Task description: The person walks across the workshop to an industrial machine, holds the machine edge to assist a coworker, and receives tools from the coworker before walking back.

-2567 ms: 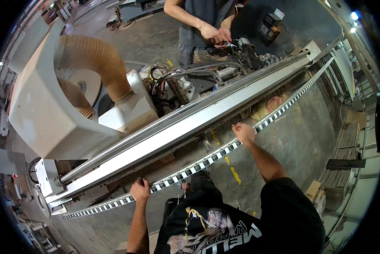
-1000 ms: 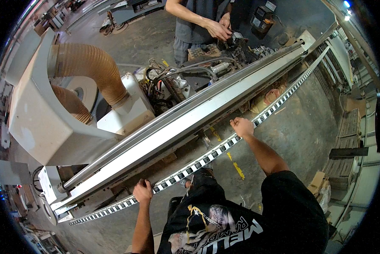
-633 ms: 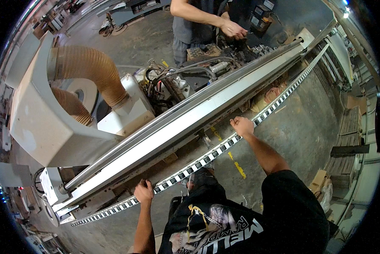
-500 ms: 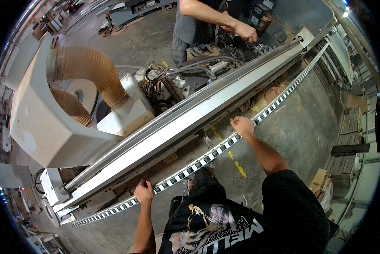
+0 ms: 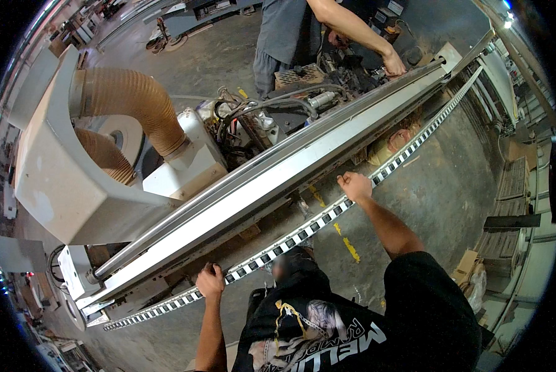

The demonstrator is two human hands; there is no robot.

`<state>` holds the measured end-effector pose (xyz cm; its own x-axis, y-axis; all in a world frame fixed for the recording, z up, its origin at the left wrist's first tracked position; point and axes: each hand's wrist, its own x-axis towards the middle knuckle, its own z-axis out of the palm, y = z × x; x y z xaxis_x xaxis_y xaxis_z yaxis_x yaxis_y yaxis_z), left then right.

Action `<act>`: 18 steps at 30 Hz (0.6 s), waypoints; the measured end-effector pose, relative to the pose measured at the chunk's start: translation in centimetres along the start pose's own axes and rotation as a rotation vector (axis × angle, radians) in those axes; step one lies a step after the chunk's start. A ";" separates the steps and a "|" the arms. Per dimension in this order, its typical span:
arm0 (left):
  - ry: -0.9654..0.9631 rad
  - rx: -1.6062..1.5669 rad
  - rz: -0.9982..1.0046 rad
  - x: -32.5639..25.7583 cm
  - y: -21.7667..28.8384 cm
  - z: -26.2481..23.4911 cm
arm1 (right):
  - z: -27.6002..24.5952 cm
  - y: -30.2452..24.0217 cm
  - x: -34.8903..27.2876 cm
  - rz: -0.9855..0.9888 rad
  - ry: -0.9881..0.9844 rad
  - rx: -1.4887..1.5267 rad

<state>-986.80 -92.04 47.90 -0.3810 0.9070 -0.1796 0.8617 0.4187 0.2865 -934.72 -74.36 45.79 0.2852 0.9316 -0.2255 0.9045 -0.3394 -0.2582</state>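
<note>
A long white strip (image 5: pixel 307 232) with a row of dark square openings or pads runs diagonally from lower left to upper right, bowed along the machine's near side. My left hand (image 5: pixel 211 280) is closed around it left of centre. Further up, my right hand (image 5: pixel 355 186) grips the same strip, fingers curled over its far edge. Just beyond both hands lies the machine's long white beam (image 5: pixel 241 204), with a gap between it and the strip. A metal rod (image 5: pixel 185 218) runs along the beam's far side.
Across the machine a co-worker's hand (image 5: pixel 394 64) reaches to the rail. Brown ribbed hoses (image 5: pixel 129 102) join a pale housing (image 5: pixel 48 198) at left. Cables and machine parts (image 5: pixel 247 118) fill the middle. Stacked panels (image 5: pixel 512 186) stand at right. Yellow marks (image 5: pixel 350 249) line the floor.
The co-worker's arm has moved right and down, bringing the hand to the rail. My hands stay in place on the strip, with hardly any shift.
</note>
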 end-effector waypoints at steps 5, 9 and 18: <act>-0.081 0.031 -0.050 0.2 0.5 -0.6 | 0.3 0.3 0.1 -0.006 0.036 0.007; -0.010 0.003 -0.041 0.0 -0.2 0.3 | 0.4 0.4 0.4 -0.032 0.039 0.009; -0.013 0.001 -0.043 0.1 -0.1 0.2 | 0.4 0.3 0.1 -0.056 0.078 0.065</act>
<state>-986.84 -91.99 47.65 -0.4131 0.8875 -0.2039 0.8449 0.4571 0.2777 -934.54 -74.43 45.36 0.2606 0.9559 -0.1357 0.8982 -0.2916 -0.3289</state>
